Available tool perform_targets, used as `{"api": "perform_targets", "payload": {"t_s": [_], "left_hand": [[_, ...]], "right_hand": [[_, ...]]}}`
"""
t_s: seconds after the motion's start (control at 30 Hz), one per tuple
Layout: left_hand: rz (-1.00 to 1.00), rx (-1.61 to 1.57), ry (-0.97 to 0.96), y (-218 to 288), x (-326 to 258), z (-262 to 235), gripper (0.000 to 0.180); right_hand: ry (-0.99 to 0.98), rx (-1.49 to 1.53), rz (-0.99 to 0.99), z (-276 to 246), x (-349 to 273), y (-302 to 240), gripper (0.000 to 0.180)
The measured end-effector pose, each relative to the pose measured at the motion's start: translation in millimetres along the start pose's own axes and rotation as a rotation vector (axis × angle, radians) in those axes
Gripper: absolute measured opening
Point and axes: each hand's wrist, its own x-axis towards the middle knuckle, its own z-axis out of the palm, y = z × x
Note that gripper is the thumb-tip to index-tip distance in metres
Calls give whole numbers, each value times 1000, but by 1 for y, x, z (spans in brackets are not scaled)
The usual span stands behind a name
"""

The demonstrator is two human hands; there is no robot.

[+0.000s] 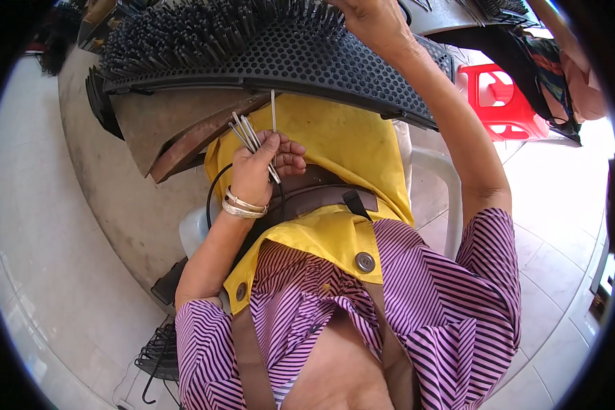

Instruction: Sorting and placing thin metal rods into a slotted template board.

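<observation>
**A:** Pins (pixel 253 137), thin grey metal ones, sit as a small bundle in the left hand (pixel 256 174). They look straight and slim, pale at the tips, fanning toward 11 and 12 o'clock out of the fist, with one standing nearly upright apart from the rest.

**B:** How is that grip set?

**A:** Fingers and thumb are clamped together around the lower ends of the pins; short ends stick out below the fingers at about 4 o'clock. Two silver bangles (pixel 242 206) ring the wrist.

**B:** And the right hand (pixel 369 20)?

**A:** It is up at 12 o'clock on the black perforated tray (pixel 307 65), its fingers cut off by the top edge, so I cannot tell whether that grip is apart or closed.

**B:** What does the tray look like?

**A:** A dark slab full of small holes, curved by the lens. Its far part, toward 11 o'clock, bristles with many upright dark pins (pixel 205 27); the near strip shows bare holes. It lies on a rusty brown counter (pixel 177 130), and the held pins hover just below its near edge.

**B:** Anything else around?

**A:** A yellow apron (pixel 348 147) over a purple striped shirt (pixel 457 301), a brown belt (pixel 314 195), a red stool (pixel 502 102) at 2 o'clock, and pale floor tiles (pixel 54 225) at 9 o'clock.
</observation>
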Motion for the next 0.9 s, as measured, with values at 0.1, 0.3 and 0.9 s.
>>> {"api": "perform_targets", "payload": {"t_s": [0.1, 0.3, 0.9], "left_hand": [[4, -8, -8, 1, 0, 1, 20], [8, -21, -10, 2, -1, 1, 19], [12, -68, -245, 7, -7, 3, 19]], "right_hand": [[3, -61, 11, 0, -1, 0, 4], [136, -47, 67, -5, -3, -1, 3], [-269, 650, 626, -13, -49, -99, 24]]}}
